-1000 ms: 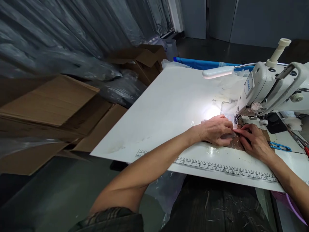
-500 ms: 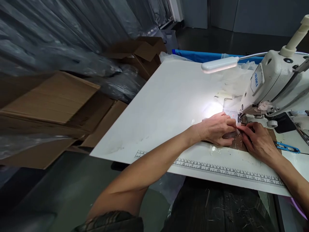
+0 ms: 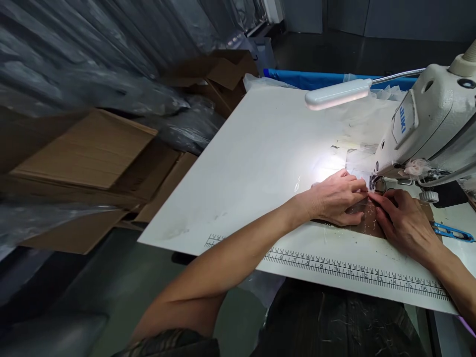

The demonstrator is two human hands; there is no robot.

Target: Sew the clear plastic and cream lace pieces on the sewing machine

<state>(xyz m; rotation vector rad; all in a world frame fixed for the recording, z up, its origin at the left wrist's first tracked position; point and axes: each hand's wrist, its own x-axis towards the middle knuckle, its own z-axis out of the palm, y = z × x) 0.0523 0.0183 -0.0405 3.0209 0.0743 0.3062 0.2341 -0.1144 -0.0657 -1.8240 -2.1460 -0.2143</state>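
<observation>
A white sewing machine [image 3: 420, 114] stands at the right, its presser foot [image 3: 373, 182] low over the bed. Thin, sheer whitish fabric [image 3: 360, 173] lies by the foot in the lamp's glare. My left hand [image 3: 339, 198] rests left of the foot, fingers bent and pressed together on the fabric's edge. Just in front of the foot, my right hand [image 3: 405, 218] pinches the same edge between thumb and forefinger, touching the left fingertips. The fabric between the fingers is mostly hidden. Beneath both hands is a flat brown panel [image 3: 366, 223] with shiny flecks.
Blue thread snips [image 3: 453, 232] lie right of my right hand. A lamp [image 3: 338, 94] hangs over the white table [image 3: 260, 163], which has a printed ruler [image 3: 349, 271] along its front edge. Cardboard boxes [image 3: 85, 148] and plastic sheeting fill the left side.
The view has shifted slightly, so the machine and snips appear farther right. Both hands keep nearly the same pose at the presser foot.
</observation>
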